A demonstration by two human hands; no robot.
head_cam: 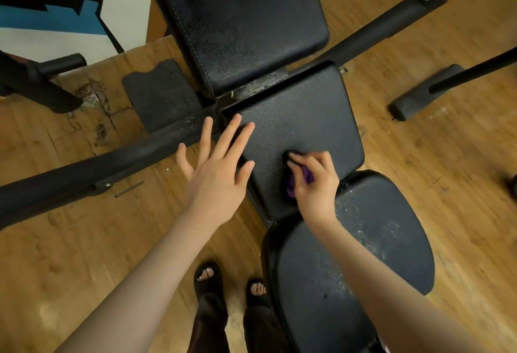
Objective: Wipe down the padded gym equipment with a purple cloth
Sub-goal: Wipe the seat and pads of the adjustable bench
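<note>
The floor [419, 45] is wood, worn and cracked at the left. On it stands the bench, with three black pads in a row: the back pad [246, 17] at the top, the seat pad [302, 117] in the middle, and the near pad [363, 240] at the bottom right. A black frame bar [84, 168] runs out to the left.

The left hand [215, 173] is flat, fingers straight and spread, and holds nothing; it is over the left edge of the seat pad, and I cannot tell if it touches it. The right hand [316, 182] is curled around the cloth [292, 184], bunched small, and presses it on the lower part of the seat pad.

Risks, as I judge them: the cloth is so bunched that only a narrow strip gets wiped, so parts can be missed. The near pad has white dust, and the right forearm is just above it; the arm could smear it or carry it onto the seat pad. The gap between back pad and seat pad looks dirty, and the cloth could catch there.

No container is in view.
</note>
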